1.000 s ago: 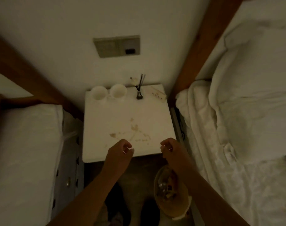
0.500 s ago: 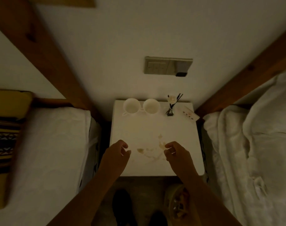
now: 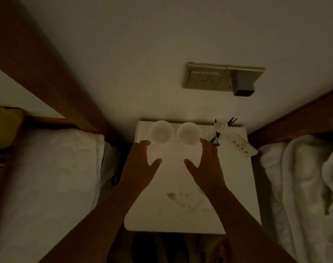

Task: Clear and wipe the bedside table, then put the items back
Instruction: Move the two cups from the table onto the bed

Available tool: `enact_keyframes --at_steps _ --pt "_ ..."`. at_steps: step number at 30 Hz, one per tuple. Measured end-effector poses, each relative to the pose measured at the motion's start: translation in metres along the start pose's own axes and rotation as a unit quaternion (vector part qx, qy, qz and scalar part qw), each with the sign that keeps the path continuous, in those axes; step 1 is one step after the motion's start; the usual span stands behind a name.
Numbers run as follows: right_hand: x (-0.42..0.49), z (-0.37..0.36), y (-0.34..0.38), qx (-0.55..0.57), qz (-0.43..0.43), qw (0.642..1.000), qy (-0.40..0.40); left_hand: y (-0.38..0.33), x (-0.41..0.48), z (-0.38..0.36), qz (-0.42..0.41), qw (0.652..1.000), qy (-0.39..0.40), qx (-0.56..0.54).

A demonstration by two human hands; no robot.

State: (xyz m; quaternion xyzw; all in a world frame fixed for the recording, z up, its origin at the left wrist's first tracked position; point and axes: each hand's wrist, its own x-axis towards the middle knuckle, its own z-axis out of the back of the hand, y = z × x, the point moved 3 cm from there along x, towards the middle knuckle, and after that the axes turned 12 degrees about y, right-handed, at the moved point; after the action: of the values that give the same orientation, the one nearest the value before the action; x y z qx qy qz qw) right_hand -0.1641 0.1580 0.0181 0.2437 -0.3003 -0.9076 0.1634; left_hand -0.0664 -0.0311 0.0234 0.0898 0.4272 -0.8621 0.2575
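Observation:
The white bedside table (image 3: 237, 186) stands between two beds, with brown stains (image 3: 182, 201) near its front. At its back edge sit two white cups, a left cup (image 3: 161, 131) and a right cup (image 3: 189, 133). Beside them are a small reed diffuser with a white flower (image 3: 217, 132) and a white remote (image 3: 241, 146). My left hand (image 3: 141, 166) is open, fingertips just short of the left cup. My right hand (image 3: 207, 166) is open too, fingertips beside the right cup and close to the diffuser. Neither hand holds anything.
A white-sheeted bed (image 3: 48, 186) lies on the left with a patterned cushion (image 3: 0, 149) at its head. A bed with a rumpled white duvet (image 3: 304, 186) lies on the right. A switch panel (image 3: 218, 76) is on the wall. A bin (image 3: 224, 249) shows below the table's front edge.
Both hands have gone from loosely closed near the table's front to open and stretched toward the two cups at the back. The camera has moved closer and tilted up.

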Motion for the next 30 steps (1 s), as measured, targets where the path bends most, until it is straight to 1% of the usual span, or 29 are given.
enact_keyframes --at_steps 3,8,10,12,16,20,23,24,27,30 --pt "0.028 -0.003 -0.002 -0.017 0.026 0.999 -0.012 -0.002 0.03 -0.005 -0.002 0.999 -0.033 0.03" --pt "0.066 -0.009 -0.009 -0.038 0.035 0.999 -0.014 -0.003 0.066 -0.024 0.026 0.989 -0.025 0.144" --pt "0.08 -0.013 -0.012 -0.051 0.038 0.998 -0.017 -0.004 0.079 -0.033 0.032 0.986 -0.028 0.161" --pt "0.092 -0.017 -0.014 -0.05 0.043 0.998 -0.016 -0.005 0.09 -0.043 0.028 0.989 -0.037 0.142" --pt "0.105 -0.027 -0.013 -0.027 0.048 0.998 -0.026 -0.001 0.099 -0.049 0.04 0.987 -0.091 0.129" --pt "0.102 -0.034 -0.008 -0.028 0.054 0.998 -0.019 0.013 0.086 -0.044 0.075 0.991 -0.097 0.057" --pt "0.083 -0.052 0.01 -0.02 0.072 0.997 0.02 0.039 0.051 -0.032 0.101 0.988 -0.105 0.044" --pt "0.077 -0.061 0.02 -0.015 0.087 0.996 0.033 0.049 0.035 -0.025 0.113 0.986 -0.119 0.04" --pt "0.059 -0.087 0.049 -0.009 0.119 0.99 0.081 0.083 -0.016 -0.004 0.182 0.967 -0.177 -0.039" --pt "0.033 -0.128 0.082 -0.019 0.157 0.977 0.145 0.123 -0.077 0.014 0.256 0.944 -0.197 -0.063"
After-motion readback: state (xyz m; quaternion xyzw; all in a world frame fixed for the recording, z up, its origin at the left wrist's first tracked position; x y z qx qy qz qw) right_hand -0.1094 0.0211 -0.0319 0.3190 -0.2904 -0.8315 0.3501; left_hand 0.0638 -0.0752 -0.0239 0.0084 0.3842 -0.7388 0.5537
